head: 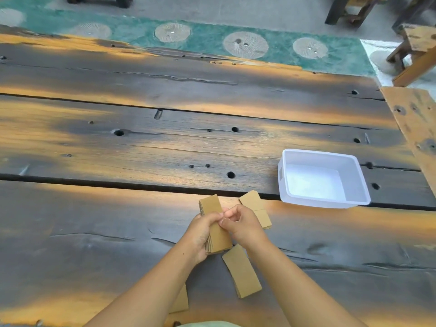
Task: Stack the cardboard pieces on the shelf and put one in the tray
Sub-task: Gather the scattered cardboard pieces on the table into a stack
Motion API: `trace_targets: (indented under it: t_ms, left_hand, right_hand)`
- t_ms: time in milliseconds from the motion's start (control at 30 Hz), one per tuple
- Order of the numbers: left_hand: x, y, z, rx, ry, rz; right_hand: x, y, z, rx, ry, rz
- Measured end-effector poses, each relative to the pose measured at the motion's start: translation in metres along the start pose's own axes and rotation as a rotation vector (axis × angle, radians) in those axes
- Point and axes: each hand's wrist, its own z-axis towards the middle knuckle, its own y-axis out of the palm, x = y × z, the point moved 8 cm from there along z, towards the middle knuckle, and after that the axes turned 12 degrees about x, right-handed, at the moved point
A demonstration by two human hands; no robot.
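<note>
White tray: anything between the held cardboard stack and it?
Nothing visible. The cardboard stack sits in the left hand; the white tray is open, empty, up and to the right, only bare tabletop between them.

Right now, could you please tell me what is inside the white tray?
Nothing shows inside the white tray: its floor looks bare, with no cardboard in it. The near wall hides a thin strip of the floor. The cardboard stack sits in the left hand.

Plank table [165, 142]: white tray [358, 185], cardboard pieces [241, 271].
</note>
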Motion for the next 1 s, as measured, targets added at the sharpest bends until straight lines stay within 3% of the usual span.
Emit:
trace_targets:
  t_ms: [233, 467, 600, 867, 1000]
  left_hand:
    - [-0.011, 0.027, 0.031, 0.108, -0.058, 0.026]
    - [-0.018, 0.057, 0.063, 0.174, -0.099, 0.063]
    - [-0.021, 0.063, 0.076, 0.208, -0.123, 0.11]
    - [-0.019, 0.069, 0.086, 0.202, -0.19, 0.007]
    - [-0.023, 0.063, 0.079, 0.204, -0.196, 0.016]
  right_hand:
    - [0.032, -0.027, 0.042, -0.016, 0.087, -0.124]
    - [0.056, -0.084, 0.095, 0.166, 0.0, -0.445]
    - [0.065, -0.088, 0.112, 0.183, -0.007, -0.42]
    - [0.092, -0.085, 0.127, 0.286, 0.196, -0.191]
    - [0.093, -0.084, 0.12, 0.211, 0.273, -0.175]
